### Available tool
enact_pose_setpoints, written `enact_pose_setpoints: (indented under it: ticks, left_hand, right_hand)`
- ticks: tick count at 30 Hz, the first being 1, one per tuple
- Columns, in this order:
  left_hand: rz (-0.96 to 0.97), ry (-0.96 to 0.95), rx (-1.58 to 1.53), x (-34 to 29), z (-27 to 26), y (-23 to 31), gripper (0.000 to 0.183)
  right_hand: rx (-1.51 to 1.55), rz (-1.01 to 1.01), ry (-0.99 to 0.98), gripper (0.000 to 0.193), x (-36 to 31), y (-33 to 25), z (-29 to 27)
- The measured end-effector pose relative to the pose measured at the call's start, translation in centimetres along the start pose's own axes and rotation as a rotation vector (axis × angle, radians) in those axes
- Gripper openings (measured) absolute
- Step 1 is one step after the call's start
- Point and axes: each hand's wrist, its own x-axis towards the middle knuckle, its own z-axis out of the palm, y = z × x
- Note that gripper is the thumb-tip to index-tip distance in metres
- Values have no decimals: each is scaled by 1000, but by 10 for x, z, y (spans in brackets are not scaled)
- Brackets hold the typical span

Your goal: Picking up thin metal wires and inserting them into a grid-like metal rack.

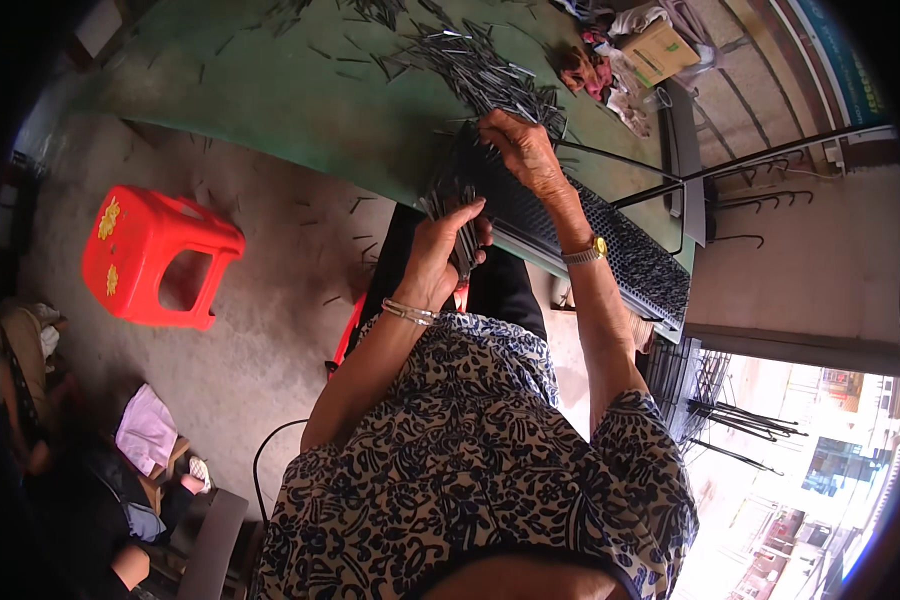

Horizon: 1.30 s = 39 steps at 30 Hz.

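My left hand (433, 255) is closed round a bundle of thin dark strips (466, 244), whose ends stick out above the thumb. To its right, my right hand (526, 155) hangs over the far end of a long black rack full of small holes (530, 205). Its thumb and fingers are pinched together, and whatever they may hold is too small to make out. Just beyond those fingers lies a heap of similar dark strips (470, 65) on a green tabletop (270, 110). The rack's nearer right part looks densely filled with dark pieces.
A red plastic stool (135, 255) stands on the concrete floor at left, with strips scattered nearby. Cloths and a cardboard box (660, 52) lie at the far right. Dark metal rods with hooked ends (740, 418) project at right. Another person (90, 500) sits at lower left.
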Motion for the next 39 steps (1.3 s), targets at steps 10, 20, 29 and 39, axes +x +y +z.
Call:
enact_pose_setpoints:
  ticks: [10, 20, 29, 39]
  left_hand:
    - [-7, -21, -5, -3, -12, -2, 14]
    - [-11, -5, -50, -6, -25, 6, 14]
    - [-31, 1, -52, -1, -24, 8, 16]
    - [-2, -15, -52, 6, -13, 5, 15]
  right_hand:
    - [-43, 84, 53, 10, -1, -3, 8]
    - [-76, 51, 107, 10, 5, 9, 13]
    - [61, 147, 135, 13, -1, 14, 22]
    - [-312, 131, 242, 13, 2, 1, 27]
